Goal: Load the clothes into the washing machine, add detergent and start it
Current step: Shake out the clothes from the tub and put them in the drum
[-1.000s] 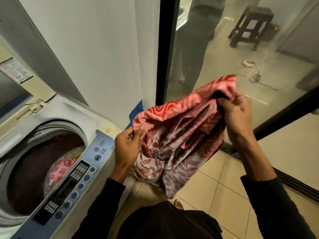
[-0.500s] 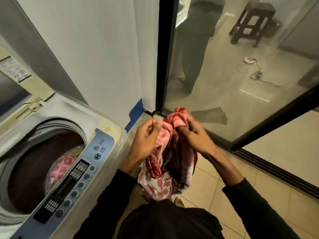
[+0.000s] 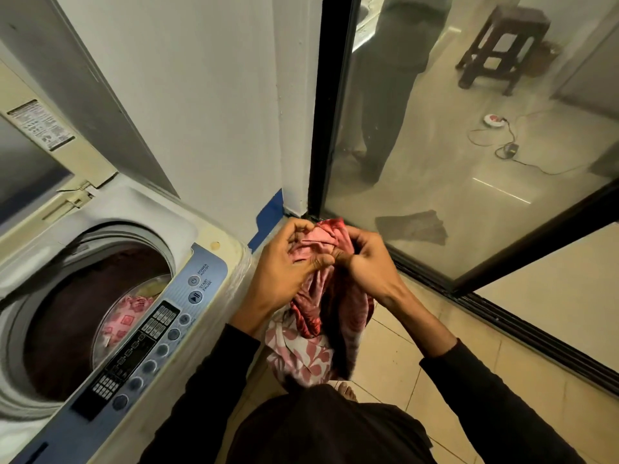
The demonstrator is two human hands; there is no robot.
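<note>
A red and pink patterned cloth (image 3: 316, 329) hangs bunched in front of me, to the right of the top-loading washing machine (image 3: 207, 236). My left hand (image 3: 284, 262) and my right hand (image 3: 365, 259) both grip its top edge, close together. The machine's lid (image 3: 37, 135) stands open at the upper left. Inside the drum (image 3: 67, 329) lies a dark maroon cloth and a pink patterned piece (image 3: 124, 319). The blue control panel (image 3: 150, 336) with round buttons runs along the machine's front edge.
A white wall (image 3: 207, 95) rises behind the machine. A black-framed glass door (image 3: 435, 145) stands to the right, with a dark stool (image 3: 502, 45), a cable and a standing person's legs behind it. Tiled floor (image 3: 418, 380) lies below my hands.
The cloth was spread wide between my hands a second ago. My hands have come together and lowered, gathering the cloth into a bunch.
</note>
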